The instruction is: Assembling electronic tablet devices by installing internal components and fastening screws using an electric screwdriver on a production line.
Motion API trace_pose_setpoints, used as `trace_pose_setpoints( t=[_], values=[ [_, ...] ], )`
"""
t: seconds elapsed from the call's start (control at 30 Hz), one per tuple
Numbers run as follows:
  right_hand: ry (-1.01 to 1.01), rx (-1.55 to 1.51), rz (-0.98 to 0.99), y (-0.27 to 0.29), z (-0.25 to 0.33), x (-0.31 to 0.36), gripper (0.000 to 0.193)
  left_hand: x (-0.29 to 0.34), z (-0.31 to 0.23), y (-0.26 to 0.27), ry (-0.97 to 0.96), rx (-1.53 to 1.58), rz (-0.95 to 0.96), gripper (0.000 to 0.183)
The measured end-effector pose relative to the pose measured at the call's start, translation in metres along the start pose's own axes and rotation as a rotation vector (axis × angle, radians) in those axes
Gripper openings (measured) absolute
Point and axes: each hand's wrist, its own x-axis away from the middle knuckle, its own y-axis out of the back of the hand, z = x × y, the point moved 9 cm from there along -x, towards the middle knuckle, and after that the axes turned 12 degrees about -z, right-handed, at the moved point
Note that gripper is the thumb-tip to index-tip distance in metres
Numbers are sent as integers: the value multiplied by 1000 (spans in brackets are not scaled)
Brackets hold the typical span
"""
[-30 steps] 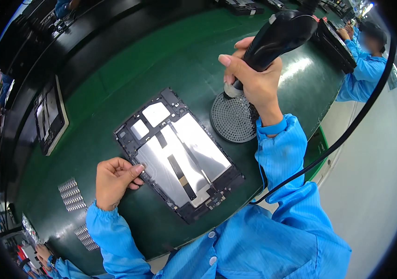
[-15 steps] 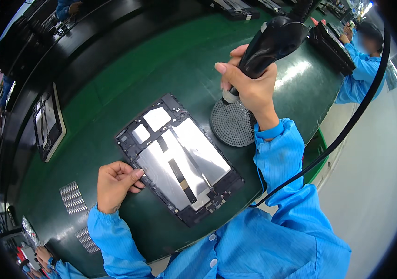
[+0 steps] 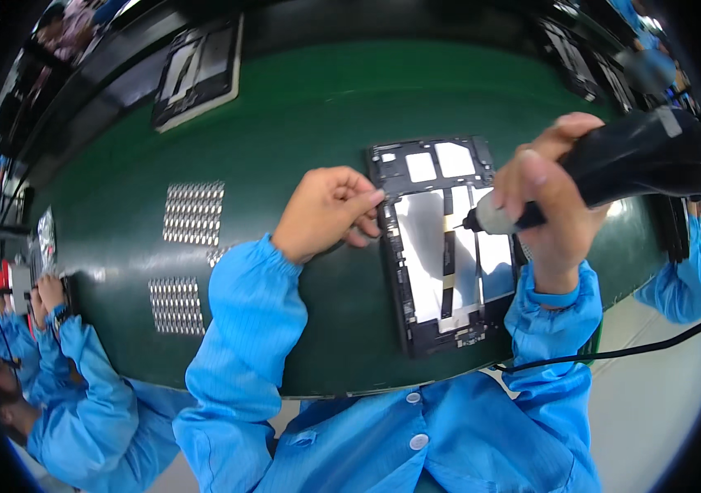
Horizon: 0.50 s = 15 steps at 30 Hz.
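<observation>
Right hand: closed around a black handheld power driver (image 3: 634, 160) with a pale collar. The right hand (image 3: 560, 205) grips the tool near its collar, body extending to the right, narrow bit pointing left.

Change of position: half a second ago, the nose of the driver stands at a round, grey, perforated dish. It is now over a flat, black-framed, tablet-like device (image 3: 422, 263) with exposed silver panels. The bit lies above the middle of the panels, beside a dark ribbon strip (image 3: 449, 267). Contact between bit and device cannot be confirmed. The dish cannot be clearly made out.

Meaning: the working point has, in this judgement, transferred from the dish to the open interior of the device, with both hands at the same workpiece.

Device location: flat on the green tabletop (image 3: 309, 107), in front of the person, inner side up. It appears turned in the frame; the camera view has also swung, so actual displacement cannot be determined.

Left hand: narrow, thumb close to the curled fingers. The left hand (image 3: 326, 209) remains at the left long edge of the device; whether it clamps the edge or only steadies it cannot be told.

Surroundings: two gridded sheets of small silver metal parts, an upper sheet (image 3: 194, 214) and a lower sheet (image 3: 176, 306), lie left of the left hand.
</observation>
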Motion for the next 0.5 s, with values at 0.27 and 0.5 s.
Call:
trace_pose_setpoints(
  t=[0.27, 0.5],
  values=[
    [-36, 27, 136, -49, -42, 20, 32, 6, -4, 10, -71, 4, -72, 18],
    [7, 50, 90, -46, -35, 24, 33, 4, -1, 10, -75, -1, -60, 17]
  ],
)
